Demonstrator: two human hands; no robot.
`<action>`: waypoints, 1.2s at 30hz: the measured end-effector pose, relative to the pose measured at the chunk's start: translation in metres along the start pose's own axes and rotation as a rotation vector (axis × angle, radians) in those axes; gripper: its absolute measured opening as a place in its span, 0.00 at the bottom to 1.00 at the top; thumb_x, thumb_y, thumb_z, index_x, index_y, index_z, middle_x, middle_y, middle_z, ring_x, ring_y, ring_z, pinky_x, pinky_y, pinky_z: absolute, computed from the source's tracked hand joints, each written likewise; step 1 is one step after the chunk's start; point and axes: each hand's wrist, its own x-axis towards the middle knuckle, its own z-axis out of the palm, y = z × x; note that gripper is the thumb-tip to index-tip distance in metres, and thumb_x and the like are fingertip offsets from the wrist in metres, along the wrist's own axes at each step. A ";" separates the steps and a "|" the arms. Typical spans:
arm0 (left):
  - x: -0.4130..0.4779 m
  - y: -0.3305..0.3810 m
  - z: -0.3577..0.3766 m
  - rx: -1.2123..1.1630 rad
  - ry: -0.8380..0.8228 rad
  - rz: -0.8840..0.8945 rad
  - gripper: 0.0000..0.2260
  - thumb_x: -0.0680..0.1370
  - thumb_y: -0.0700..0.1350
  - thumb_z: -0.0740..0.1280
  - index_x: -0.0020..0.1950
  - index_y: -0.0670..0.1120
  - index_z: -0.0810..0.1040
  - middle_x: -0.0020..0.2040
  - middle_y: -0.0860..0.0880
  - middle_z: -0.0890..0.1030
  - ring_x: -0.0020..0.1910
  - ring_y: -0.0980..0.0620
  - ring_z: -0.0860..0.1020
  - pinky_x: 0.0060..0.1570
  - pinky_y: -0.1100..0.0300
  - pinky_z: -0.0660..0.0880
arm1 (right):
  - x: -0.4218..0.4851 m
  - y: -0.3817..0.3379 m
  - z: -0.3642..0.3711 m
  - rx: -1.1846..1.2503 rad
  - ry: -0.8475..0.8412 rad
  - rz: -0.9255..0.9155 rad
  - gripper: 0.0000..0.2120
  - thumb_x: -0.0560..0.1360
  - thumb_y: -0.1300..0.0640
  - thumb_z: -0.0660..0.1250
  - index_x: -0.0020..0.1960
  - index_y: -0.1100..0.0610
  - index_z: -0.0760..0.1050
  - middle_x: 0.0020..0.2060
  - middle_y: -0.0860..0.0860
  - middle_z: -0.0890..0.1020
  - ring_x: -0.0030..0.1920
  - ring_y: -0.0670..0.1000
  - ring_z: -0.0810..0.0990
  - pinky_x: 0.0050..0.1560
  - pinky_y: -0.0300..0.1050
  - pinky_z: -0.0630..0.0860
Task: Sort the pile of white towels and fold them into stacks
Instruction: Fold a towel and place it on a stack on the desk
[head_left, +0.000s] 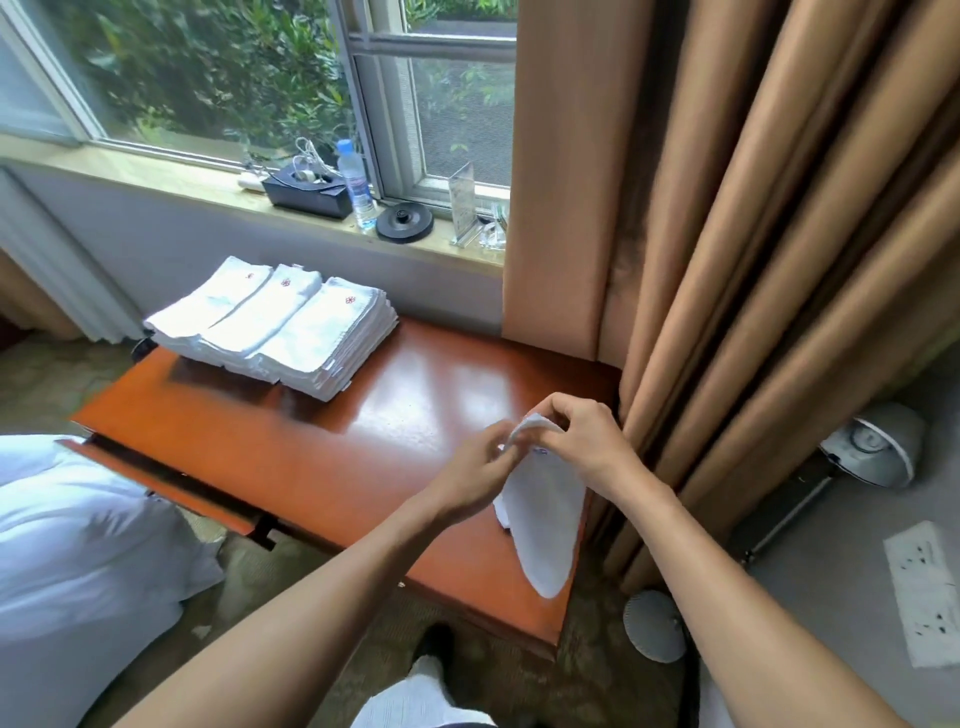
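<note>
White towel hangs lengthwise below the fingers, over the tabletop's near right corner, left hand and right hand side by side pinching its top edge.

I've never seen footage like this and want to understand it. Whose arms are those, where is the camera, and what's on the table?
There is no machine here. A person wears a wide-angle camera on the head, looking forward and down, so the two bare arms are the wearer's own. This is the only view. The left hand and right hand together hold the top of a white towel, which hangs down over the near right part of the orange-brown table. At the table's far end lie three stacks of folded towels, side by side. Behind them the windowsill carries a water bottle and a black box. A tan curtain hangs on the right.
</note>
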 end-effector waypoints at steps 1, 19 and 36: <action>0.000 -0.002 -0.009 -0.004 0.045 -0.010 0.16 0.85 0.57 0.60 0.58 0.49 0.81 0.52 0.50 0.84 0.50 0.56 0.81 0.47 0.58 0.77 | 0.008 -0.006 0.007 -0.003 -0.012 -0.023 0.07 0.70 0.50 0.81 0.41 0.45 0.83 0.36 0.41 0.84 0.39 0.41 0.81 0.43 0.44 0.76; 0.029 -0.151 -0.297 -0.345 0.398 -0.214 0.08 0.83 0.47 0.67 0.46 0.46 0.80 0.38 0.59 0.80 0.39 0.58 0.75 0.44 0.58 0.70 | 0.188 -0.113 0.224 0.131 -0.077 0.051 0.12 0.80 0.50 0.72 0.46 0.58 0.81 0.34 0.45 0.81 0.35 0.44 0.74 0.38 0.44 0.69; 0.083 -0.233 -0.531 -0.370 0.464 -0.165 0.09 0.84 0.49 0.66 0.53 0.51 0.85 0.50 0.50 0.88 0.53 0.48 0.85 0.57 0.48 0.80 | 0.334 -0.206 0.370 0.371 -0.037 0.097 0.09 0.84 0.53 0.67 0.54 0.55 0.84 0.49 0.51 0.88 0.44 0.47 0.84 0.49 0.47 0.83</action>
